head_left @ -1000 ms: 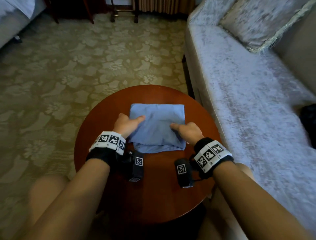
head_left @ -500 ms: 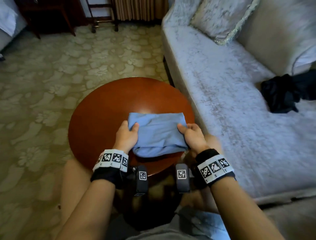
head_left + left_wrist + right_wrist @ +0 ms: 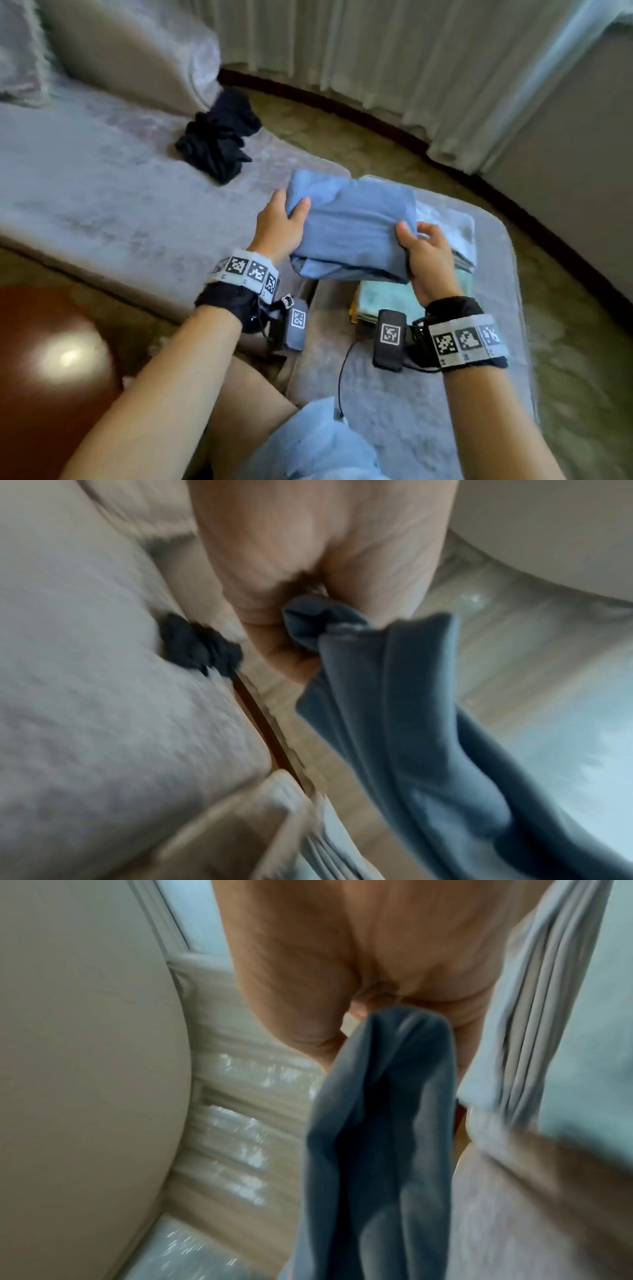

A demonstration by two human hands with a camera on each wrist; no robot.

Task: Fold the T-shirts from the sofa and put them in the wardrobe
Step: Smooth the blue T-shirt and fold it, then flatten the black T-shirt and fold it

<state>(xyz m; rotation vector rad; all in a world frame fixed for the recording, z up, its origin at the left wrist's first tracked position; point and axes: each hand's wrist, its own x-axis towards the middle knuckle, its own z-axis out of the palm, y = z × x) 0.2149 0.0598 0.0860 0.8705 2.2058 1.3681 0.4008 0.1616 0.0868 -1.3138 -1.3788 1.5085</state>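
I hold a folded blue T-shirt in the air with both hands. My left hand grips its left edge, thumb on top. My right hand grips its right edge. Just below it, a pile of folded shirts in pale blue and mint lies on a grey upholstered seat. A crumpled black T-shirt lies on the grey sofa to the left. In the left wrist view the blue T-shirt hangs from my fingers; in the right wrist view the blue T-shirt does too.
A round red-brown table sits at the lower left. A cushion leans on the sofa back. Pale curtains and a dark skirting board run along the far side, with patterned carpet on the right. My knee is between table and seat.
Both hands lifted the folded blue T-shirt off the round table and carried it right, over the pile on the grey seat. My view swung right with it.
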